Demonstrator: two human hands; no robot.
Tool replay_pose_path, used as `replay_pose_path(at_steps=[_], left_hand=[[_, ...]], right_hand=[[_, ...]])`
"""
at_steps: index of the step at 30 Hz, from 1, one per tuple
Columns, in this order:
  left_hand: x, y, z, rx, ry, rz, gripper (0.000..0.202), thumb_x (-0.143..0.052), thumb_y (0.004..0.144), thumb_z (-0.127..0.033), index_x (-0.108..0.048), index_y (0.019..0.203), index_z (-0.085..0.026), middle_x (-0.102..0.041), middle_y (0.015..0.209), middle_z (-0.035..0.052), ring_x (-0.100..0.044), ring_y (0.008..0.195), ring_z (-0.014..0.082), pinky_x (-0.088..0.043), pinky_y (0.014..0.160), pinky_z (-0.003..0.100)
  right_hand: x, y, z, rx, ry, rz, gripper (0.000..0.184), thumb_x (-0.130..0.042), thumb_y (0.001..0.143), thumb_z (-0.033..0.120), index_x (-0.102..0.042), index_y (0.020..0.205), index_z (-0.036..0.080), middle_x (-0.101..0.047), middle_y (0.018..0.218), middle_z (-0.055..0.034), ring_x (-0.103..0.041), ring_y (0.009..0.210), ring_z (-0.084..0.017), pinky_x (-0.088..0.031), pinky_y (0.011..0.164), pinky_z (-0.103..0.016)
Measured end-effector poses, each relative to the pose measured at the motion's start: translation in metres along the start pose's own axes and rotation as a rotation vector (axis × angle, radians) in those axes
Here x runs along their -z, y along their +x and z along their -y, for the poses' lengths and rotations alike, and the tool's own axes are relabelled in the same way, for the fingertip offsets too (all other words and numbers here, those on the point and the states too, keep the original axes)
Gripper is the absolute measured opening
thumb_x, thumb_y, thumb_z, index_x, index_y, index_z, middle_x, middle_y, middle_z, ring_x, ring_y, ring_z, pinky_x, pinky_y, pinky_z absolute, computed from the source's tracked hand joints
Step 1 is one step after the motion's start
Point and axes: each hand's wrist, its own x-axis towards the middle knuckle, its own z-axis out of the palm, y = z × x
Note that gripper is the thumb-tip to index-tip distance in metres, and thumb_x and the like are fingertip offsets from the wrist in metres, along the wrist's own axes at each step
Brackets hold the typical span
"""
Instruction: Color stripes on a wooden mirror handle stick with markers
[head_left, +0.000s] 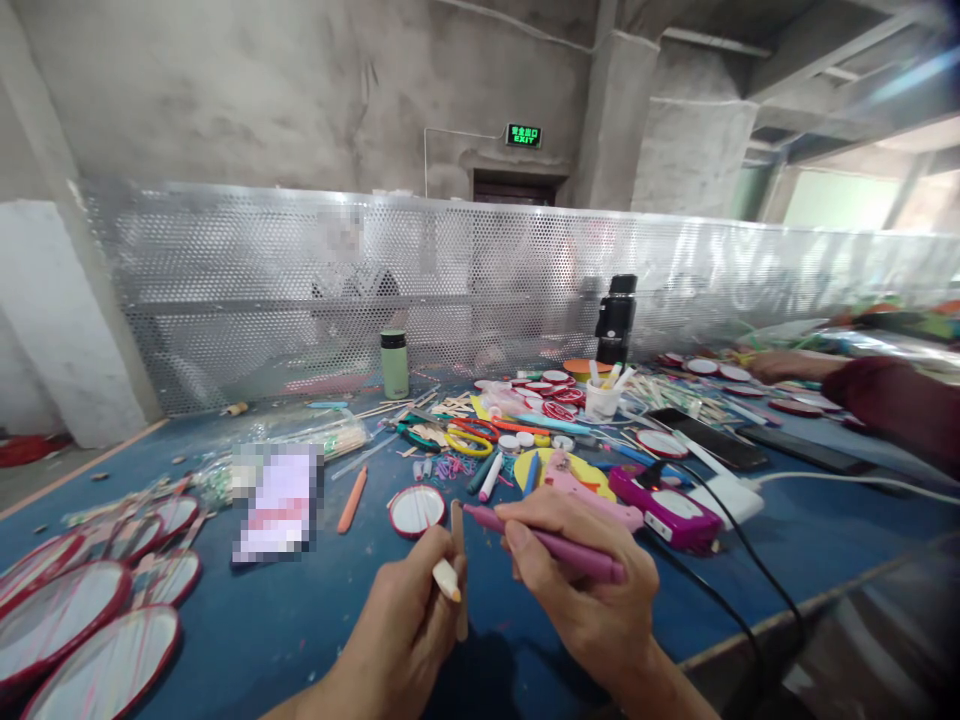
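Note:
In my left hand a flat wooden craft stick stands upright, its top end showing above the fingers. A cream-coloured marker cap also pokes out of that closed hand. My right hand grips a pink-purple marker like a pen, its tip touching or very close to the stick's upper end. Just beyond my left hand lies a round white disc with a red rim. An orange marker rests to its left. Near my right hand is a pink glue gun.
Larger red-rimmed discs lie at the left front. A purple power device with black cables sits at right. Scissors, a white cup of markers, a green bottle and a black flask stand further back. Another person's arm reaches in from the right.

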Motion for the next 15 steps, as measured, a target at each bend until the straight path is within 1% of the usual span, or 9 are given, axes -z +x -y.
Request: replay_pose_path(at_steps=[8, 12, 15], left_hand=[[0.0005, 0.0022, 0.0003, -0.015, 0.02, -0.002, 0.03, -0.039, 0.101, -0.042, -0.045, 0.08, -0.022, -0.044, 0.057, -0.0073, -0.034, 0.048, 0.0086, -0.026, 0.046, 0.018], [0.0, 0.0012, 0.0003, -0.05, 0.044, 0.005, 0.03, -0.04, 0.101, -0.041, -0.046, 0.079, -0.021, -0.047, 0.057, -0.0062, -0.038, 0.049, 0.0091, -0.027, 0.046, 0.018], [-0.0001, 0.0006, -0.0001, -0.04, 0.037, -0.003, 0.03, -0.041, 0.101, -0.042, -0.047, 0.079, -0.021, -0.048, 0.057, -0.006, -0.038, 0.048, 0.0093, -0.028, 0.046, 0.019]], right_hand=[[-0.001, 0.0016, -0.0002, 0.006, 0.008, -0.001, 0.016, -0.059, 0.087, 0.008, -0.07, 0.089, 0.019, -0.069, 0.068, 0.0006, -0.064, 0.058, -0.011, -0.054, 0.058, -0.024], [-0.0015, 0.0023, 0.0012, 0.02, 0.01, 0.005, 0.016, -0.059, 0.086, 0.008, -0.07, 0.089, 0.019, -0.07, 0.07, 0.0001, -0.063, 0.058, -0.012, -0.054, 0.058, -0.025], [-0.0014, 0.0023, 0.0024, 0.004, 0.01, 0.001, 0.017, -0.059, 0.086, 0.008, -0.071, 0.09, 0.02, -0.07, 0.07, 0.0005, -0.063, 0.058, -0.012, -0.054, 0.057, -0.024]])
